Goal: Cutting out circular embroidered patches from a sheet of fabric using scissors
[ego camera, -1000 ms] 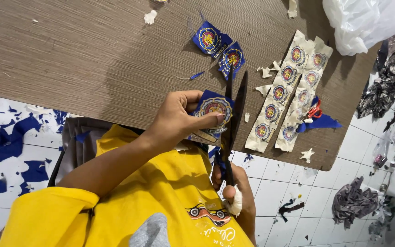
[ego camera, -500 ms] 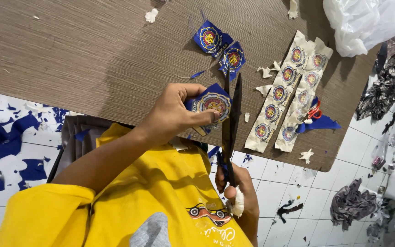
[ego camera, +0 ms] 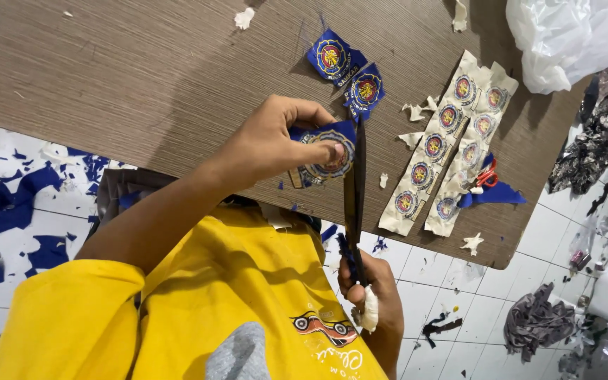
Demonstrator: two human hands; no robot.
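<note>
My left hand (ego camera: 269, 144) pinches a round blue-and-gold embroidered patch (ego camera: 333, 153) with blue fabric edges, held just above the brown table (ego camera: 142, 84). My right hand (ego camera: 378, 299), with a white bandage on one finger, grips the handles of long dark scissors (ego camera: 353, 200). Their blades point up and lie along the patch's right edge. Two cut blue patches (ego camera: 332, 56) (ego camera: 366, 90) rest on the table beyond the scissor tips.
Two white backing strips (ego camera: 434, 144) (ego camera: 474, 151) carrying several patches lie to the right, with small red scissors (ego camera: 488, 176) and blue scraps beside them. A white plastic bag (ego camera: 557, 35) sits top right. Blue and white offcuts litter the tiled floor; a dark fabric pile (ego camera: 536, 320) lies lower right.
The scissor blades have closed from a slight V to nearly together along the patch edge. My left hand has turned the patch a little and shifted it slightly up.
</note>
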